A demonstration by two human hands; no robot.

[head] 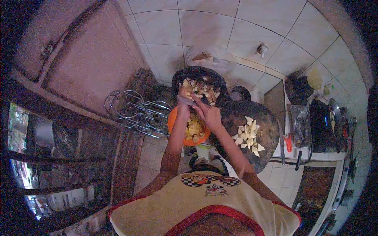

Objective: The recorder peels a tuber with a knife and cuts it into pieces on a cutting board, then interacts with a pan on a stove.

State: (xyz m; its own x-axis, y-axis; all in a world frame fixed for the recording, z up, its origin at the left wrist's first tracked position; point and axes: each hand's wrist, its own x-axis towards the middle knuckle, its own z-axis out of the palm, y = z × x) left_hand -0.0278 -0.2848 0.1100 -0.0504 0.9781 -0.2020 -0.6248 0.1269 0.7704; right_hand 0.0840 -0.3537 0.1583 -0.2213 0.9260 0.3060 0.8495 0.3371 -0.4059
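Observation:
Over the dark basin (174, 79) of peelings (211, 96), my left hand (185, 104) holds a small pale piece of food (186, 92), partly hidden by its fingers. My right hand (211, 116) meets it there, index finger stretched forward, gripping what looks like a knife; its pale blade (186, 100) crosses in front of my left hand. Under my wrists stands an orange bowl (173, 129) of yellowish cut chunks (195, 129). To the right, a round, dark wooden chopping board (267, 124) carries a heap of pale cut pieces (249, 134).
A chrome wire rack (138, 113) stands left of the bowl. Beyond the basin sits a clear plastic bag (206, 59); a tap (262, 49) juts from the tiled wall. Right of the board lie a red-handled tool (288, 143), a clear container (300, 125) and a stove (322, 129) with a pan (334, 115).

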